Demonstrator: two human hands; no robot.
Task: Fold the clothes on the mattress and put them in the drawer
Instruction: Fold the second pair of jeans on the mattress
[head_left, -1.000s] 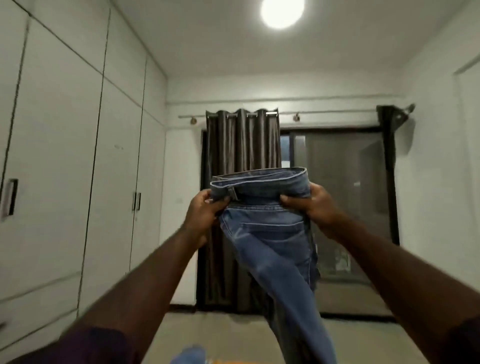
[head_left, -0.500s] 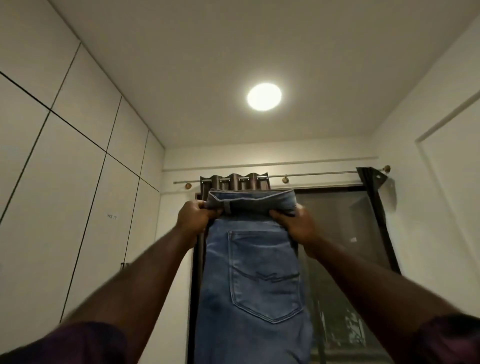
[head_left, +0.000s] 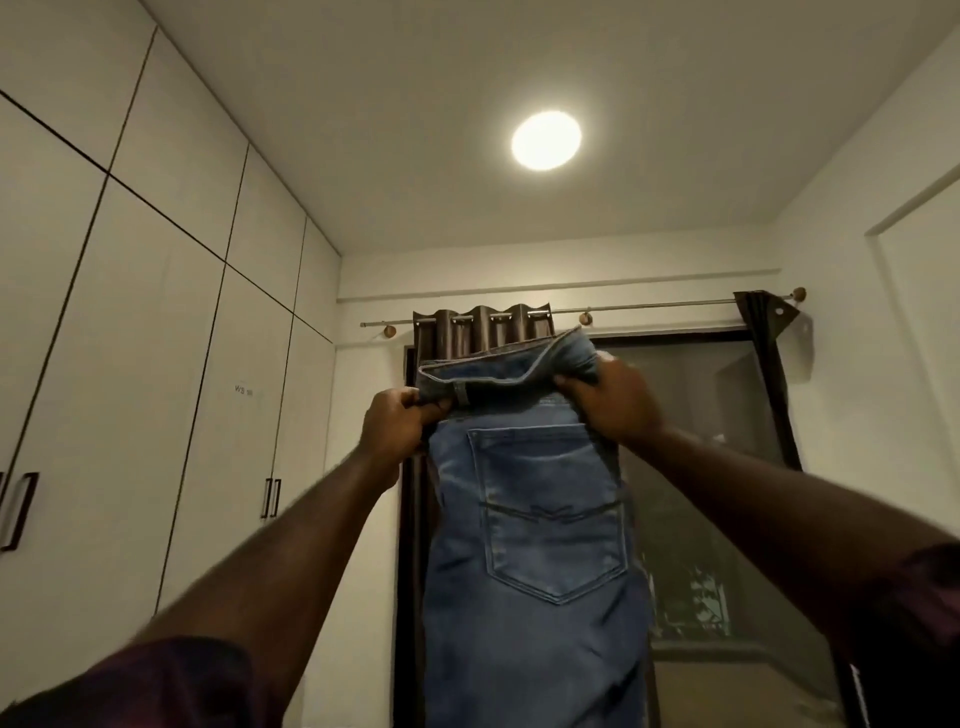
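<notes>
Two hands hold one pair of jeans (head_left: 524, 540) up at arm's length in front of the camera. The left hand (head_left: 395, 423) has its fingers curled round the waistband at its left end, and the right hand (head_left: 613, 402) pinches the waistband at the other end, which stands a little higher. The jeans hang straight down from that grip, back pocket facing the camera, the legs running out of the bottom of the view, so how they end cannot be told.

Behind them are a dark curtain (head_left: 483, 332) on a rod, a dark glass door (head_left: 727, 467), a ceiling light (head_left: 545, 140) and a wall of white wardrobe doors (head_left: 156, 389) on the left.

As for progress, this looks like the start of folding this garment: it seems doubled lengthwise, since one pocket shows, but no crosswise fold is made yet. Neither the mattress nor the drawer is in view, so how many clothes are already put away, or remain, cannot be judged. The jeans have yet to be folded down and carried to the drawer.
</notes>
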